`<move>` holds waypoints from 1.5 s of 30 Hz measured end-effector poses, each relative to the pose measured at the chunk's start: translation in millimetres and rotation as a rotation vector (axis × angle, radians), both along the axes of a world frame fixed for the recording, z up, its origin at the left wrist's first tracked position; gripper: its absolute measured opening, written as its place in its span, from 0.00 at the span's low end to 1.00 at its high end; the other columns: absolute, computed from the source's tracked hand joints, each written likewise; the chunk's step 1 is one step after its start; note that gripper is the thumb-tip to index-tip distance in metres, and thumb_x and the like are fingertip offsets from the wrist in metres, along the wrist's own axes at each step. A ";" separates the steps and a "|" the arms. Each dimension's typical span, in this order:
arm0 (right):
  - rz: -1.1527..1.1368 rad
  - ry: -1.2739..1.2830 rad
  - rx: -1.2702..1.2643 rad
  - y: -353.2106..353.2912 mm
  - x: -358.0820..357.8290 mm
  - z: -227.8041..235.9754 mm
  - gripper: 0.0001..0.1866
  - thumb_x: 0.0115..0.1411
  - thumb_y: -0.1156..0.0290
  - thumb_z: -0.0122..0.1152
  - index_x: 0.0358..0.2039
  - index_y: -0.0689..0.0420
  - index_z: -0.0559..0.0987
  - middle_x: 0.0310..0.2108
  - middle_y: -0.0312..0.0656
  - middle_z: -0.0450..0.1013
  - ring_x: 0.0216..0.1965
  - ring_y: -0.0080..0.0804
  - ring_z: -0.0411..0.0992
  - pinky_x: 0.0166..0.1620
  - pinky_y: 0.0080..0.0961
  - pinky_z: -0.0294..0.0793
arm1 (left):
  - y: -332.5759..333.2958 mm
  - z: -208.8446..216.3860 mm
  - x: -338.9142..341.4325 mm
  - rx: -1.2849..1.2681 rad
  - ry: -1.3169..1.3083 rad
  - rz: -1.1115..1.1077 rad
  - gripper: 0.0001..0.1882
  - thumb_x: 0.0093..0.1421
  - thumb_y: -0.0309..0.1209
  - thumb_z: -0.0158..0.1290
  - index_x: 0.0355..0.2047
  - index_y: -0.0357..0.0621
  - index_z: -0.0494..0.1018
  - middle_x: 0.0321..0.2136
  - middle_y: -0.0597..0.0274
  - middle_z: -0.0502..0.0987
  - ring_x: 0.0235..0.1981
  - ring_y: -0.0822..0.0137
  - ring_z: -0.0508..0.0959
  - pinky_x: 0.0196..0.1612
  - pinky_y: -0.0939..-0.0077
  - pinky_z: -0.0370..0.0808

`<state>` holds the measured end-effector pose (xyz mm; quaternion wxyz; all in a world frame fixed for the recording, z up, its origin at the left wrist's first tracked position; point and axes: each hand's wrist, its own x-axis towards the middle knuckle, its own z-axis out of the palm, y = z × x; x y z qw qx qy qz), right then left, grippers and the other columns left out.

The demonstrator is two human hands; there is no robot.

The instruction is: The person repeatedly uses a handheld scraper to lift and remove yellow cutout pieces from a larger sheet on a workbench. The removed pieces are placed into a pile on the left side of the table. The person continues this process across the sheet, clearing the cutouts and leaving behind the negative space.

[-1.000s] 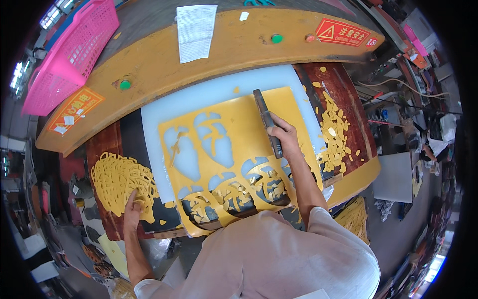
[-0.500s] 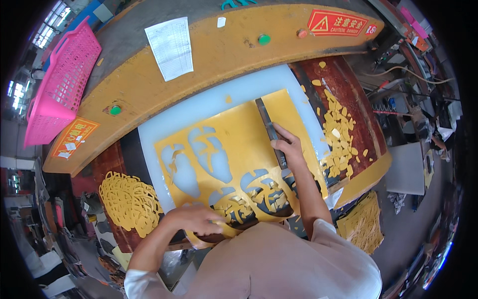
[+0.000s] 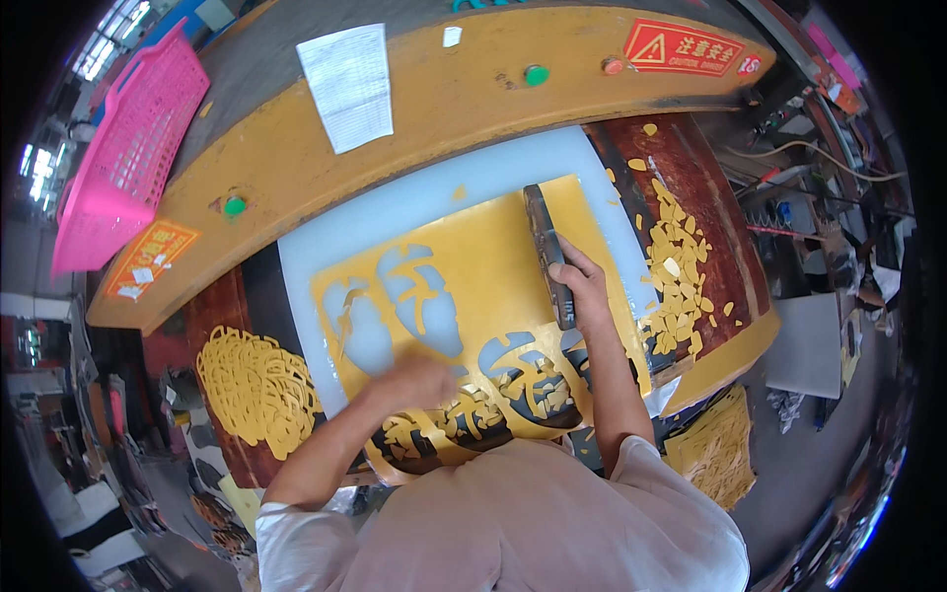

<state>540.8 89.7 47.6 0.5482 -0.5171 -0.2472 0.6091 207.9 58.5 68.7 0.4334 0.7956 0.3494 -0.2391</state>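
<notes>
A yellow sheet [image 3: 483, 242] with shoe-part-shaped cut-outs lies on a pale cutting board [image 3: 395, 219]. My right hand [image 3: 582, 281] grips a long dark cutting die [image 3: 546, 247], tipped on edge over the right part of the sheet. The thumb rests on the die's side. My left hand [image 3: 422, 380] is over the sheet near the front cut-outs. Motion blurs its fingers, so their pose and anything in them are unclear. Small yellow scraps [image 3: 469, 409] lie in the cut-outs along the front edge.
A yellow press beam [image 3: 444, 104] with green buttons spans the far side. Yellow ring-shaped pieces [image 3: 254, 390] are piled at left; small yellow pieces [image 3: 679, 281] are scattered at right. A pink basket [image 3: 133, 148] stands far left. Stacked yellow sheets [image 3: 712, 449] sit lower right.
My left hand has moved up and right from the sheet's front left edge. The die, still in my right hand, has turned to show more of its side.
</notes>
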 end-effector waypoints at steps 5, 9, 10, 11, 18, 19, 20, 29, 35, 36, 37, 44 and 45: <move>0.149 -0.493 0.210 3.3 -22.9 3.3 0.34 0.54 0.73 0.76 0.63 0.63 0.82 0.70 0.61 0.69 0.65 0.44 0.75 0.67 0.35 0.74 | -99.1 20.3 -27.3 0.323 -0.434 0.582 0.12 0.67 0.35 0.64 0.35 0.38 0.80 0.34 0.51 0.81 0.36 0.50 0.82 0.40 0.59 0.78; 0.308 -0.867 0.401 1.5 -50.1 -2.6 0.32 0.48 0.67 0.79 0.57 0.54 0.88 0.72 0.64 0.65 0.69 0.56 0.69 0.70 0.42 0.69 | -129.6 1.8 -30.1 0.366 -0.561 0.905 0.08 0.66 0.28 0.65 0.37 0.36 0.79 0.33 0.53 0.78 0.33 0.56 0.80 0.39 0.66 0.77; 0.350 -1.037 0.446 0.4 -56.9 -5.4 0.31 0.48 0.65 0.78 0.56 0.53 0.89 0.71 0.64 0.66 0.68 0.59 0.68 0.70 0.45 0.69 | -133.8 -1.0 -30.4 0.336 -0.556 0.947 0.08 0.66 0.28 0.65 0.37 0.36 0.79 0.33 0.53 0.78 0.32 0.58 0.80 0.39 0.66 0.77; 0.384 -1.205 0.498 0.5 -65.4 -9.3 0.30 0.47 0.62 0.76 0.54 0.51 0.89 0.70 0.63 0.66 0.67 0.62 0.67 0.70 0.48 0.69 | -136.7 -2.3 -31.6 0.335 -0.565 0.980 0.08 0.67 0.27 0.65 0.37 0.35 0.79 0.33 0.53 0.78 0.32 0.59 0.80 0.38 0.67 0.77; 0.466 -1.426 0.597 6.1 -91.7 -20.8 0.32 0.53 0.53 0.75 0.59 0.51 0.87 0.70 0.63 0.66 0.67 0.68 0.65 0.69 0.55 0.67 | -161.8 12.3 -38.2 0.406 -0.658 1.160 0.06 0.67 0.26 0.63 0.36 0.36 0.79 0.32 0.53 0.78 0.31 0.56 0.81 0.35 0.66 0.77; 0.459 -1.309 0.585 6.7 -85.0 -17.8 0.31 0.55 0.53 0.75 0.59 0.51 0.86 0.70 0.63 0.66 0.68 0.67 0.65 0.70 0.54 0.67 | -168.4 12.0 -40.3 0.490 -0.647 1.127 0.05 0.66 0.24 0.64 0.36 0.36 0.79 0.32 0.55 0.79 0.30 0.60 0.80 0.33 0.70 0.77; 0.479 -1.206 0.524 7.6 -75.7 -13.9 0.31 0.57 0.53 0.76 0.59 0.52 0.86 0.71 0.63 0.66 0.68 0.65 0.66 0.70 0.52 0.68 | -177.7 10.3 -40.6 0.546 -0.672 1.114 0.05 0.66 0.23 0.64 0.36 0.36 0.79 0.33 0.55 0.80 0.30 0.59 0.80 0.33 0.70 0.77; -0.023 -0.676 0.181 -91.6 65.5 2.6 0.22 0.70 0.66 0.69 0.59 0.67 0.83 0.54 0.48 0.82 0.55 0.32 0.80 0.60 0.27 0.77 | -250.4 -67.4 -25.5 0.910 -0.579 0.936 0.08 0.69 0.27 0.58 0.32 0.37 0.77 0.33 0.50 0.80 0.36 0.48 0.80 0.40 0.55 0.77; -0.152 -0.588 0.249 -164.0 82.5 105.4 0.28 0.70 0.66 0.68 0.66 0.69 0.77 0.43 0.36 0.83 0.44 0.20 0.76 0.52 0.22 0.77 | -259.6 -9.8 -24.6 1.319 -0.654 0.800 0.10 0.66 0.29 0.56 0.27 0.39 0.76 0.25 0.49 0.76 0.28 0.43 0.78 0.36 0.51 0.75; -0.170 -0.621 0.219 -161.6 79.5 115.6 0.31 0.70 0.65 0.67 0.68 0.68 0.75 0.42 0.34 0.82 0.43 0.20 0.76 0.51 0.23 0.77 | -259.1 -3.9 -21.9 1.329 -0.598 0.787 0.12 0.66 0.29 0.55 0.25 0.40 0.74 0.25 0.47 0.77 0.28 0.42 0.78 0.35 0.49 0.75; -0.269 -0.571 0.371 -146.8 72.9 125.4 0.31 0.70 0.64 0.67 0.68 0.67 0.75 0.41 0.36 0.81 0.42 0.22 0.76 0.50 0.24 0.77 | -255.5 4.5 -22.4 1.294 -0.502 0.822 0.12 0.67 0.29 0.55 0.25 0.40 0.74 0.25 0.47 0.77 0.28 0.42 0.78 0.36 0.48 0.75; -0.165 -0.802 0.566 -21.4 62.1 92.0 0.24 0.71 0.66 0.59 0.64 0.62 0.71 0.42 0.57 0.79 0.43 0.56 0.80 0.49 0.49 0.79 | -131.8 -36.8 34.7 1.580 -0.644 0.857 0.15 0.68 0.29 0.52 0.23 0.36 0.74 0.27 0.42 0.77 0.32 0.37 0.77 0.38 0.43 0.72; -0.205 -0.832 0.704 -8.9 69.5 85.3 0.27 0.72 0.66 0.59 0.67 0.64 0.69 0.41 0.53 0.79 0.40 0.53 0.81 0.46 0.46 0.80 | -101.1 -43.0 40.2 1.467 -0.484 0.887 0.14 0.68 0.28 0.53 0.24 0.36 0.74 0.27 0.43 0.76 0.31 0.37 0.76 0.38 0.44 0.72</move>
